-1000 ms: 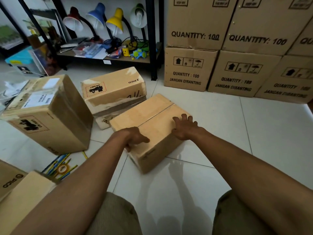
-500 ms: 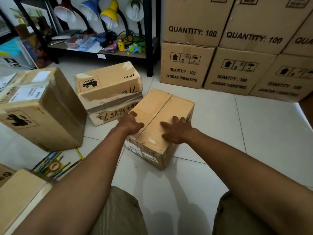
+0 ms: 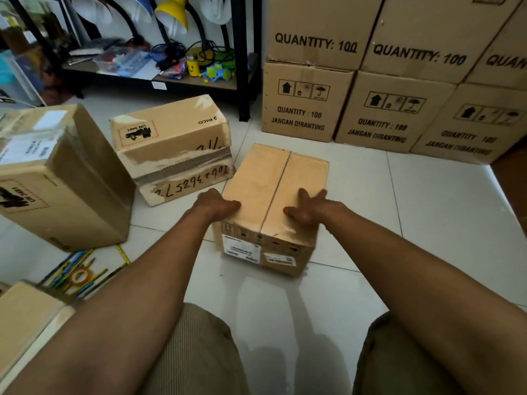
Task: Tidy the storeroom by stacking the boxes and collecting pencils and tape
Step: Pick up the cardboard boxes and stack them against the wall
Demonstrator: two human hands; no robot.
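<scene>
A small brown box point(image 3: 256, 181) with a taped centre seam stands on the white tiled floor, its labelled end facing me. My left hand point(image 3: 216, 205) grips its near left edge, thumb on top and fingers down the side. My right hand point(image 3: 310, 208) rests on the top near the right edge with fingers spread. A PICO box point(image 3: 171, 143) lies just to the left, close to it. Beyond that box a larger box point(image 3: 62, 178) stands tilted. Coloured pencils point(image 3: 94, 276) and a roll of tape point(image 3: 79, 276) lie on the floor at lower left.
Cartons marked QUANTITY 100 point(image 3: 393, 109) are stacked along the back right wall. A black shelf point(image 3: 245, 67) with desk lamps and clutter stands at the back. Another box point(image 3: 25, 315) sits at lower left beside my knee. Bare tiles point(image 3: 413, 209) stretch to the right.
The small box has been turned and slid so its labelled end faces me. Both hands moved with it, onto its near left and right edges.
</scene>
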